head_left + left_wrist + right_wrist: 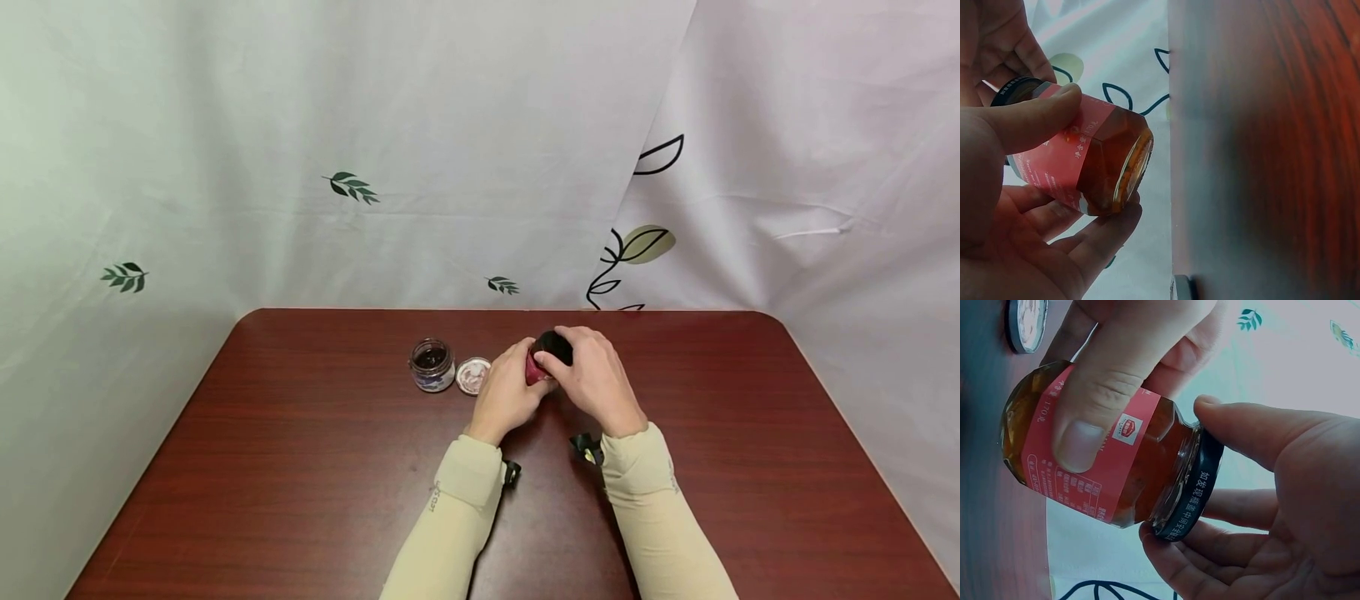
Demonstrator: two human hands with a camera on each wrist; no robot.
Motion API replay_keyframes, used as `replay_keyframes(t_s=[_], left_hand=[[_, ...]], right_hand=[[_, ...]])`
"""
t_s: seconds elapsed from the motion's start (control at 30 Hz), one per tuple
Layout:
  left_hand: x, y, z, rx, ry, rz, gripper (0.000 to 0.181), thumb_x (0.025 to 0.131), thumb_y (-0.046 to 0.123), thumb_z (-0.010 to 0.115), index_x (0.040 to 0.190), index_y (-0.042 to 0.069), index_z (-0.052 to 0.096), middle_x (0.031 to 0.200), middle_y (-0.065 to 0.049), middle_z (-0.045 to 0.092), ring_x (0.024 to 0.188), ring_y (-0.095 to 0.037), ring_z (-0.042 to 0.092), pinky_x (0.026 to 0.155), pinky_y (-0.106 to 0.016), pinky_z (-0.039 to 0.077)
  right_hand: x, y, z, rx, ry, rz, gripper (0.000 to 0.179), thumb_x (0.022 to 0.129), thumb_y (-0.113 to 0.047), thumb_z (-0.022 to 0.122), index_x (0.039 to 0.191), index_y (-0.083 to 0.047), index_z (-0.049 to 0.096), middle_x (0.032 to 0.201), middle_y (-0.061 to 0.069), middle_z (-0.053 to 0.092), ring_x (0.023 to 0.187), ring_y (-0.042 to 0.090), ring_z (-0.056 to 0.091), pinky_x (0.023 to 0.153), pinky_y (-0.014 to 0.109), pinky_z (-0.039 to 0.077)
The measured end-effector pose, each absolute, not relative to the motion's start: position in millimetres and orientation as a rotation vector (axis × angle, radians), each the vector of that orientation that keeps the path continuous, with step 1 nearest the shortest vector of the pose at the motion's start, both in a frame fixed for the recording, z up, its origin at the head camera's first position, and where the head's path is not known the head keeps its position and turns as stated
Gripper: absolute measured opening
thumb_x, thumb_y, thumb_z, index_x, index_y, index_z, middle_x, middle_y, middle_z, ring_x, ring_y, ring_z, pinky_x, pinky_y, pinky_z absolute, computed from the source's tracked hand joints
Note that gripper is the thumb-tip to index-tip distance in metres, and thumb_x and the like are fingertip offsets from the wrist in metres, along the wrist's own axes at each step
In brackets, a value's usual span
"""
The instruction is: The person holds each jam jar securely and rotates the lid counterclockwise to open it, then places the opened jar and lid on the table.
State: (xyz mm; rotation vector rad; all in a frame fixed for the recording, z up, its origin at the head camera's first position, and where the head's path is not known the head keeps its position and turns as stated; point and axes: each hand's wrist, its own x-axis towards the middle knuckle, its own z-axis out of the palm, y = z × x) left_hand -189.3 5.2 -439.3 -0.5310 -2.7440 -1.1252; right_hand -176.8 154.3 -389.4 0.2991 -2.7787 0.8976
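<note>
Curtain of white cloth (pixel 450 108), printed with green leaves and black-outlined sprigs, forms the backdrop beyond the far edge of a reddish-brown, wood-grained surface (pixel 300 500) with rounded far corners. Two pale-yellow fabric sleeves (pixel 450 517) extend from the near edge toward the far one. The person's bare left grip (pixel 506 396) curls about the body of a faceted clear-glass jar (pixel 1147 450) with a red label and amber contents, its thumb across the label; the bare right grip (pixel 596 379) holds the top end. This jar is tilted, base downward, near the far edge and slightly right of that edge's midpoint. Toward the far left corner, a squat open glass jar (pixel 432 367) with dark contents stands upright. Smaller parts: the round black printed lid (pixel 1191 487), on the faceted jar, is pinched at its rim between right thumb and fingers; a round whitish lid (pixel 472 377), inner face up and stained pink, lies just beside the open jar. Handling (judged): the faceted jar should be stiff, fairly heavy for its size, smooth and breakable. Its flat-sided body offers the surest hold; the lid is best taken by the rim.
</note>
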Motion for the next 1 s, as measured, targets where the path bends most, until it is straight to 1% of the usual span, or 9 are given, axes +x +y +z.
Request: replay_keyframes(t_s=[0.23, 0.57, 0.8, 1.0], left_hand=[[-189.7, 4.1, -438.7, -0.546, -2.728, -1.133, 0.047, 0.085, 0.025, 0.08, 0.125, 0.009, 0.06, 0.113, -0.006, 0.066, 0.102, -0.021, 0.063, 0.091, -0.038, 0.052], [-189.5, 2.8, -439.0, -0.565, -2.727, -1.125, 0.049, 0.085, 0.026, 0.08, 0.125, 0.008, 0.06, 0.115, -0.007, 0.066, 0.102, -0.022, 0.064, 0.091, -0.038, 0.052], [-190.1, 3.1, -438.8, -0.542, -2.744, -1.128, 0.047, 0.085, 0.027, 0.081, 0.123, 0.01, 0.06, 0.112, -0.006, 0.066, 0.101, -0.021, 0.064, 0.09, -0.038, 0.052], [-189.9, 3.4, -438.6, -0.526, -2.762, -1.134, 0.047, 0.086, 0.027, 0.08, 0.125, 0.01, 0.06, 0.114, -0.006, 0.066, 0.102, -0.02, 0.064, 0.091, -0.037, 0.052]], right_hand=[[-176.7, 154.7, -388.5, 0.321, -2.789, 0.905, 0.049, 0.092, -0.026, 0.073, 0.128, 0.006, 0.063, 0.125, 0.024, 0.064, 0.117, 0.041, 0.057, 0.1, 0.053, 0.043], [-177.5, 156.4, -388.7, 0.373, -2.766, 0.909, 0.049, 0.091, -0.025, 0.074, 0.127, 0.007, 0.063, 0.126, 0.023, 0.064, 0.117, 0.04, 0.057, 0.101, 0.053, 0.043], [-177.5, 157.4, -388.0, 0.4, -2.766, 0.902, 0.048, 0.092, -0.024, 0.074, 0.127, 0.006, 0.063, 0.126, 0.022, 0.063, 0.116, 0.039, 0.057, 0.1, 0.052, 0.044], [-177.7, 157.9, -388.6, 0.408, -2.778, 0.89, 0.047, 0.092, -0.023, 0.073, 0.128, 0.005, 0.063, 0.128, 0.022, 0.063, 0.117, 0.039, 0.057, 0.1, 0.051, 0.045]])
